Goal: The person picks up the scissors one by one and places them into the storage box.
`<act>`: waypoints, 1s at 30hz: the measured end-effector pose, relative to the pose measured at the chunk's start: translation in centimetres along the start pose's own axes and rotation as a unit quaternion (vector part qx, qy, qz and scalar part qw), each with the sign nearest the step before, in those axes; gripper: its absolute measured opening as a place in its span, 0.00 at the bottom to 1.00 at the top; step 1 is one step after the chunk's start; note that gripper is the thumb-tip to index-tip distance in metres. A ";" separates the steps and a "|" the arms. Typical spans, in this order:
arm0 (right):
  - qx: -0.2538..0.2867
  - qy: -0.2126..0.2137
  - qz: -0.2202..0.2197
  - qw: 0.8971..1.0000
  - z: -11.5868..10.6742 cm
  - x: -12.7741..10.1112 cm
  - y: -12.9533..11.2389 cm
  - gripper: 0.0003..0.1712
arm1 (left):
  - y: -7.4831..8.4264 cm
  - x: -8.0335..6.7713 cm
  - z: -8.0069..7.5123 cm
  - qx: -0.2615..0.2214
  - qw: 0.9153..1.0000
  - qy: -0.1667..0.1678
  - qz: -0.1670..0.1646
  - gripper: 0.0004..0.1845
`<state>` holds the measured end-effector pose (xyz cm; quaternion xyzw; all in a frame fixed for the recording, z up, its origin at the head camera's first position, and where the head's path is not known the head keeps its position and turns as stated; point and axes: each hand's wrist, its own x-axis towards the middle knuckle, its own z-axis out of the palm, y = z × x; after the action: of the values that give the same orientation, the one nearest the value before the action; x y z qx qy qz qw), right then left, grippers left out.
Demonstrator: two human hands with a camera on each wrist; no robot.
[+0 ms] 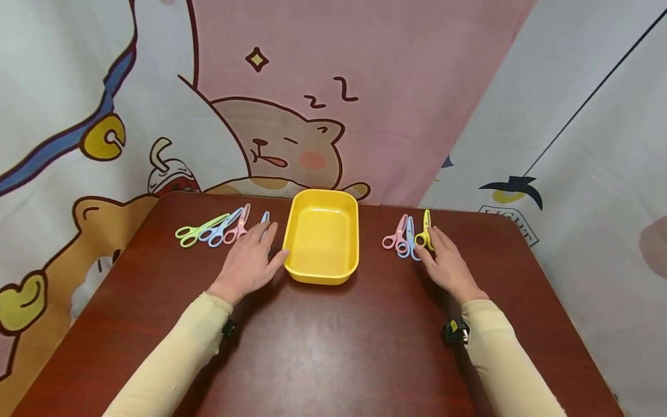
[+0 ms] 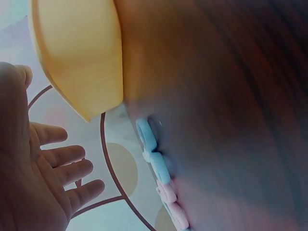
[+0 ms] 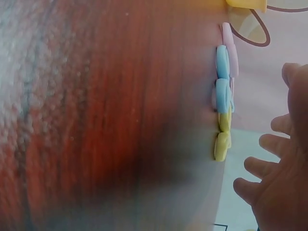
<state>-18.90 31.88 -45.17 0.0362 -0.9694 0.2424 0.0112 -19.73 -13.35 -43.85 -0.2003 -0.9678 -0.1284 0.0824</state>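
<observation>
On the desk, toward the far left corner, lie one pair of green scissors, two of blue scissors, one of pink scissors. Toward the far right: one pink pair, one blue pair, one yellow pair. One yellow tray stands between, at the far edge. Left hand and right hand hold nothing, fingers extended.

in head view, the left hand partly hides blue scissors at nine o'clock; left wrist view crops the yellow tray.
</observation>
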 end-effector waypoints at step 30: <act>0.007 0.061 0.000 0.998 2.6 1.3 -2.2 0.36 | 2.2 -1.2 1.8 -0.128 0.991 -0.028 -0.031 0.48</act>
<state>-20.02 28.64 -46.35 0.0211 -0.9652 0.2509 0.0701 -17.94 -11.37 -45.34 -0.1825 -0.9510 -0.2484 0.0250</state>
